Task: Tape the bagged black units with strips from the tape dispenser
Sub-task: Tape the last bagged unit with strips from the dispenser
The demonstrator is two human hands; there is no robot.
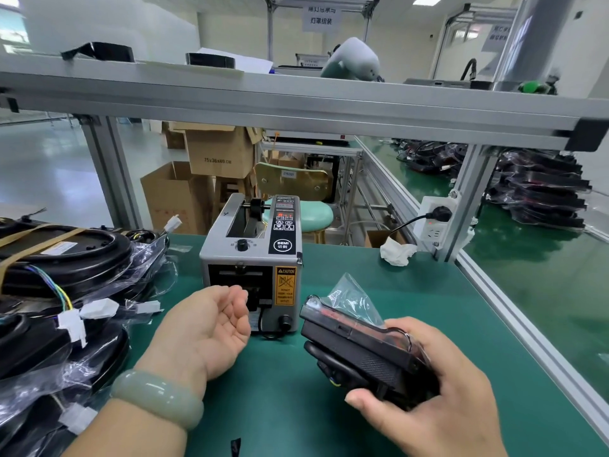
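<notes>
Bagged black plastic unit [359,344] held above green bench mat [395,282], clear bag flap up, near grey boxy tape dispenser [252,258] | right hand [438,400] grips it from below | left hand [211,324] empty, loosely cupped palm-up at outlet, likely awaiting strip

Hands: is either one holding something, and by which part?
The right hand grips the bagged black unit by its near end; the left hand holds nothing.
</notes>
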